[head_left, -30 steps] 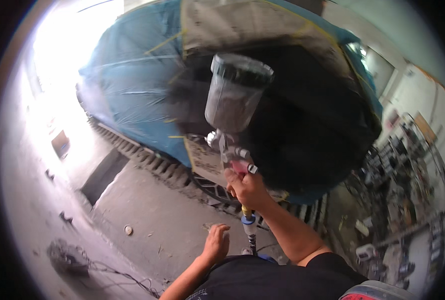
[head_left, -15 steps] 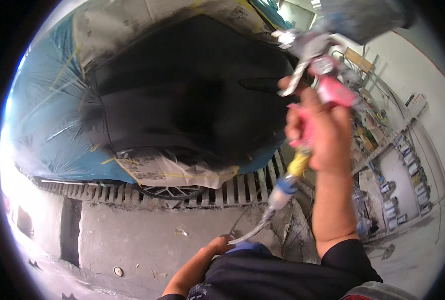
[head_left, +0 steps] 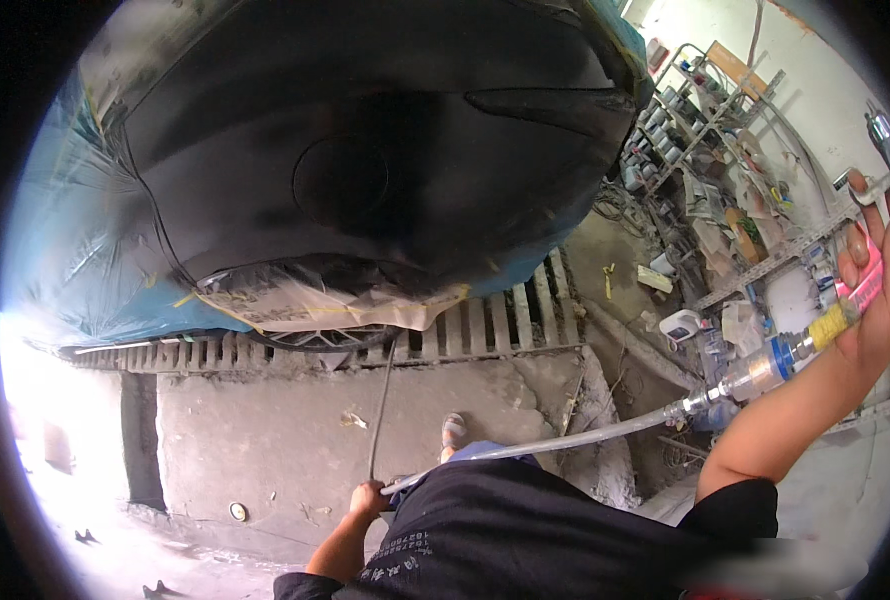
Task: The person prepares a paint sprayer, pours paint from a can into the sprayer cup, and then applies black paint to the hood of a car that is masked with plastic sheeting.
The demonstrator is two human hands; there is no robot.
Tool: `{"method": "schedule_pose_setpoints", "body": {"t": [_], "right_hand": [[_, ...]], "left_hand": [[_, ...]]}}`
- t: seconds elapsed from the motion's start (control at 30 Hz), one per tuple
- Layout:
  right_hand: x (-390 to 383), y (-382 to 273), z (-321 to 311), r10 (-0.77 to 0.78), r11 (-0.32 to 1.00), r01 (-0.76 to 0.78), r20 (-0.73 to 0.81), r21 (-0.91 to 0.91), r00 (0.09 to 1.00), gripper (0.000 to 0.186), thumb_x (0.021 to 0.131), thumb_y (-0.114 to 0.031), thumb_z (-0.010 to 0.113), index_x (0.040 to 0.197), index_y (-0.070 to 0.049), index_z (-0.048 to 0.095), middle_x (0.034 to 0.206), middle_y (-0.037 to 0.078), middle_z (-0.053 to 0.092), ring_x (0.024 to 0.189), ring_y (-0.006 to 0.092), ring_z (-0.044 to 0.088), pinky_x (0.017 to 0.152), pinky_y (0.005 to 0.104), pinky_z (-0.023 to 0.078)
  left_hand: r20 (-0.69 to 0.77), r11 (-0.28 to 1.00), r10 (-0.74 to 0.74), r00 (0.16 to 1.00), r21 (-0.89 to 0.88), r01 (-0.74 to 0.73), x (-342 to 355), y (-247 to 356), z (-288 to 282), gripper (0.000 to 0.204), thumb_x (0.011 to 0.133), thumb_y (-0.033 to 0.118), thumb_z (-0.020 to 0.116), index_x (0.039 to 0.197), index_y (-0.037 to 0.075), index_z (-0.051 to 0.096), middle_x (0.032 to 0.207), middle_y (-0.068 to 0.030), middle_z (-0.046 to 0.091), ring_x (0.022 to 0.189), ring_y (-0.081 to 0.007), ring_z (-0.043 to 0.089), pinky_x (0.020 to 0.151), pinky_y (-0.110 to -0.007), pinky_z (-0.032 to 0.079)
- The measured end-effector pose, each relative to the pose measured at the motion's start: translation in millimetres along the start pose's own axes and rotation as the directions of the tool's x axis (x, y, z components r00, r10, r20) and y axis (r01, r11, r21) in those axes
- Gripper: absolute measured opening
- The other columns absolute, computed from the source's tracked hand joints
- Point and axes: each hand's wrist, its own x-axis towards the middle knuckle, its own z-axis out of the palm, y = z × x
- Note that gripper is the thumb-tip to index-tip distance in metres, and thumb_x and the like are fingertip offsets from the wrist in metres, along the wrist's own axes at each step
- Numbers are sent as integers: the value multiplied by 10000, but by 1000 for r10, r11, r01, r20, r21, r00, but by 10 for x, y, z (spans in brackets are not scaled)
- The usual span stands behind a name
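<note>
Black cloth of our shirt (head_left: 525,530) fills the near edge. Beside it our left hand (head_left: 369,497) closes around the clear air hose (head_left: 565,441), low by our waist. That hose runs up and right to the pink-handled spray gun (head_left: 870,280), which our right hand (head_left: 875,300) grips firmly, raised at the far right. Beyond lie the concrete floor (head_left: 295,440), metal grating (head_left: 505,320), and the black masked car panel (head_left: 365,150).

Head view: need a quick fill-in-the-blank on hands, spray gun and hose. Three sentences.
1. The right hand grips the spray gun's ____ handle.
2. The left hand holds the clear ____ low beside the body.
3. The black car panel is edged with blue ____ sheeting.

Missing words: pink; hose; masking
</note>
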Motion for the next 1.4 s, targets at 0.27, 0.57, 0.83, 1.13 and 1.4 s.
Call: {"method": "schedule_pose_setpoints", "body": {"t": [0.27,0.57,0.83,1.13,1.4], "right_hand": [[-132,494,354,166,986,-156,-240,59,957,375,983,-235,552,1199,70,586,1153,157,657,582,60,469,420,189,380],[-69,159,817,238,971,-234,-138,46,961,356,1003,-266,532,1144,57,582,1083,105,679,553,35,458,421,180,386],[36,-369,1334,355,935,-350,-122,56,927,351,971,-298,585,1150,1,545,1005,88,687,499,40,454,386,185,375],[390,-362,1769,333,939,-322,-76,123,940,335,976,-286,580,1229,-79,507,996,91,689,545,37,498,385,179,393],[684,-277,2070,360,933,-359,-102,27,927,276,959,-321,610,1063,-66,594,879,30,679,504,50,492,387,196,379]], "left_hand": [[-376,981,-42,926,-193,-34,-733,-533,99,353,628,138,673,964,48,730,762,-209,683,772,-359,691,716,-404,547],[-312,917,-31,949,-386,-97,-115,-252,-1279,339,634,221,772,936,88,693,881,-152,708,861,-308,700,762,-384,535],[-422,901,107,900,-342,-267,112,-183,-2204,196,786,190,721,941,73,701,873,-147,719,868,-298,708,758,-382,547],[-402,882,67,913,-403,-242,189,-526,-2224,200,772,234,745,911,91,719,862,-126,723,841,-278,713,749,-375,551],[-410,864,41,911,-444,-239,218,-791,-2145,256,766,272,764,928,79,717,871,-124,725,851,-273,711,754,-372,548]]}}
